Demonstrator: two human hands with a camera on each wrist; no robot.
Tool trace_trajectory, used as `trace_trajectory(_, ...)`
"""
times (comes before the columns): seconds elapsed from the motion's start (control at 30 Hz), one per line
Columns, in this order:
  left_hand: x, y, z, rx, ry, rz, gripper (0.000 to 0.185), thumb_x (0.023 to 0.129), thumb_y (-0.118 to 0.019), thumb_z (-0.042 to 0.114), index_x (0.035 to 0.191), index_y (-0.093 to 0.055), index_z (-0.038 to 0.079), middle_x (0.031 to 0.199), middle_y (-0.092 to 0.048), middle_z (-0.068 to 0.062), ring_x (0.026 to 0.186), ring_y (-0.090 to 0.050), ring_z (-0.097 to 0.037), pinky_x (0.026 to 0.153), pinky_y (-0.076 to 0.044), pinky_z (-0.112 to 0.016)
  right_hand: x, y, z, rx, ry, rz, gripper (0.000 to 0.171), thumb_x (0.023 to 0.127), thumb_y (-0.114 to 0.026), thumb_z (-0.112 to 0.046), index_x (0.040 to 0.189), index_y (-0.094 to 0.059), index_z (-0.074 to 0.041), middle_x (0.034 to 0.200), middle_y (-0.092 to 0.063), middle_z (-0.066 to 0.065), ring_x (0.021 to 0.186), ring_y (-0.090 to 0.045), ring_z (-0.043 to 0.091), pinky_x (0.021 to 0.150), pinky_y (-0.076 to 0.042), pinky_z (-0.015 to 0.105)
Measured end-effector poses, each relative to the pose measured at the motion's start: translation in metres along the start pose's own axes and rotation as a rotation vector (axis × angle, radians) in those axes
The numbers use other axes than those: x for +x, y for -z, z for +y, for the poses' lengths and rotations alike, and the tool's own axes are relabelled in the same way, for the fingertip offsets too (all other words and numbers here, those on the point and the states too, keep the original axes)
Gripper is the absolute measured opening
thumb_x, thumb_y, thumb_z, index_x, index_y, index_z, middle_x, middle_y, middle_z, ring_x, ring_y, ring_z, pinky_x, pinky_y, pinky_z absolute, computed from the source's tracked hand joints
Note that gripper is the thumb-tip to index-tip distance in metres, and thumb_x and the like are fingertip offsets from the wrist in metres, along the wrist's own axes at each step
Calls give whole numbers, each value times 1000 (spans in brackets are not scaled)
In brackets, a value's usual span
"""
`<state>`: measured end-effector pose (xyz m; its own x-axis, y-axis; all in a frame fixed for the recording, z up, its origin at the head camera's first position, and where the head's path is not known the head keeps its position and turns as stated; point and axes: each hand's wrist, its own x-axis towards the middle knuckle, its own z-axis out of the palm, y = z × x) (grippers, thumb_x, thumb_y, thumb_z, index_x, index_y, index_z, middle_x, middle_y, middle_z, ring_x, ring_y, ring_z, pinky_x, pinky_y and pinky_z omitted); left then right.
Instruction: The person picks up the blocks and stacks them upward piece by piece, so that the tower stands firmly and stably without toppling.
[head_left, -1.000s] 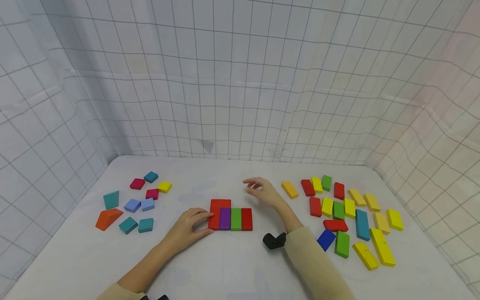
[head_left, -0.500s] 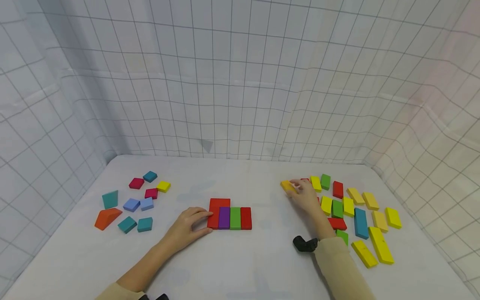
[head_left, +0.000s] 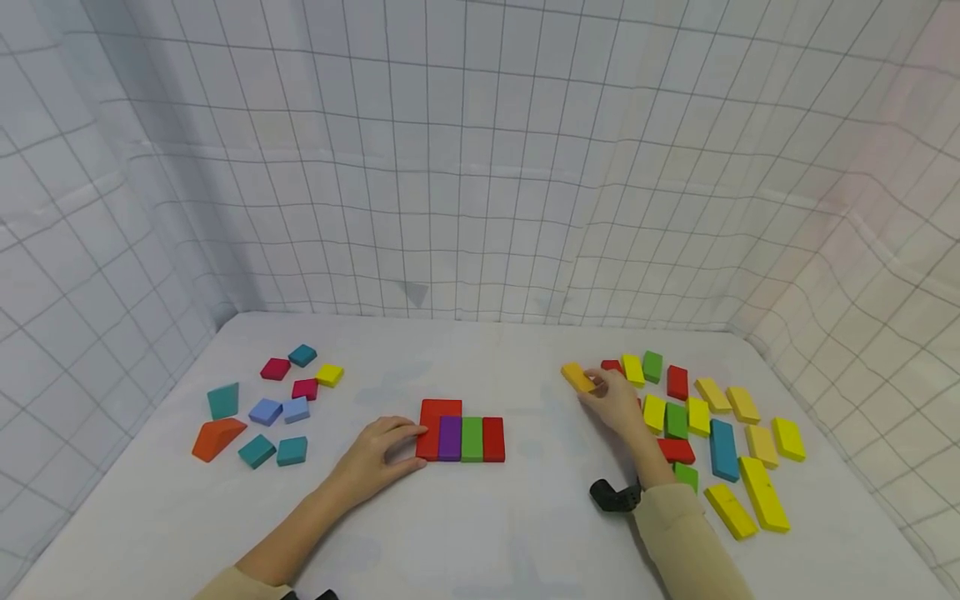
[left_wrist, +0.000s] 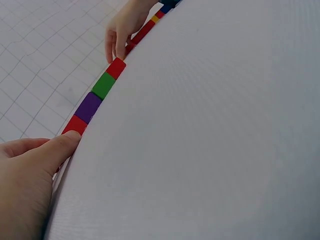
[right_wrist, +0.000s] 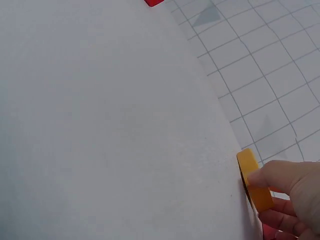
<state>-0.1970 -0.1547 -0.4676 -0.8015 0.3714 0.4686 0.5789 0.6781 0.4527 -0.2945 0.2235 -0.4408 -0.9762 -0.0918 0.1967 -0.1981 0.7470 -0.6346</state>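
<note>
The right hand (head_left: 618, 404) pinches an orange block (head_left: 578, 377) at the left edge of the block pile (head_left: 712, 433) on the right of the bench (head_left: 480, 533). In the right wrist view the thumb (right_wrist: 280, 175) lies on the orange block (right_wrist: 254, 181) and the fingers curl under it. Whether the block has left the bench I cannot tell.

The left hand (head_left: 378, 454) rests on the bench with its fingers nearly straight. Its fingertips touch the left side of the row (head_left: 461, 433) in the middle, without curling round it. The row is a larger red block (head_left: 435, 421), then purple (head_left: 450, 437), green (head_left: 472, 439) and red (head_left: 493, 438) blocks, standing side by side with their long axes running away from the person. The left wrist view shows a fingertip (left_wrist: 70, 137) against the near red end.

The orange block lies to the right of the row and a little farther back, well apart from it. Its long axis runs aslant, not in line with the row's blocks. The row's free side is its right end, at the small red block, which faces the right hand. So the right hand is the nearer one to that end, while the left hand steadies the opposite side.

A loose group of small blocks (head_left: 262, 408) sits at the far left.
</note>
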Motion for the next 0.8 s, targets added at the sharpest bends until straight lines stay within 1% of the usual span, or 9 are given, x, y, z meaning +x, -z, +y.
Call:
trace_trajectory(0.1,0,0,0,-4,1,0,44,72,-77,24,113,-65,12,106,-61,-3,102,-55,-20,85,-49,-41,0,-2,-4,46,42,-3,37,81,-68,-9,115,-59,1,107,-57,17,91,-55,28,82,-48,41)
trace_trajectory(0.2,-1,0,0,-5,5,1,45,72,-78,23,113,-65,12,106,-61,-2,101,-55,-19,84,-50,-40,3,-7,-17,95,120,-56,35,81,-66,-6,116,-59,-1,110,-58,15,95,-53,26,84,-46,41)
trace_trajectory(0.37,-1,-1,0,-5,2,1,44,72,-78,23,113,-65,12,106,-61,-2,101,-55,-18,84,-50,-39,10,-23,-39,128,282,-240,33,82,-65,-4,115,-61,-4,109,-59,10,96,-51,24,82,-45,38)
trace_trajectory(0.47,-1,-1,0,-4,0,2,44,72,-78,23,113,-65,12,107,-61,-2,101,-55,-19,84,-50,-39,12,-35,-49,144,351,-331,33,83,-64,-5,115,-61,-5,110,-59,8,96,-50,22,81,-46,34)
trace_trajectory(0.53,-1,-1,0,-3,3,1,45,72,-78,24,113,-65,12,107,-61,-2,102,-55,-19,84,-50,-39,12,-40,-56,162,367,-375,33,83,-65,-5,115,-61,-5,110,-59,7,96,-51,21,82,-46,32)
trace_trajectory(0.63,0,-1,0,2,10,-6,45,72,-77,24,113,-64,13,107,-61,-2,102,-55,-19,84,-49,-39,13,-48,-63,173,404,-416,32,83,-65,-6,115,-61,-4,110,-59,8,94,-51,20,81,-46,29)
trace_trajectory(0.8,0,0,0,3,22,-17,44,73,-77,24,114,-64,14,108,-61,-1,103,-54,-18,85,-49,-40,15,-56,-69,185,400,-464,31,84,-64,-7,115,-61,-5,109,-59,5,95,-51,18,84,-46,28)
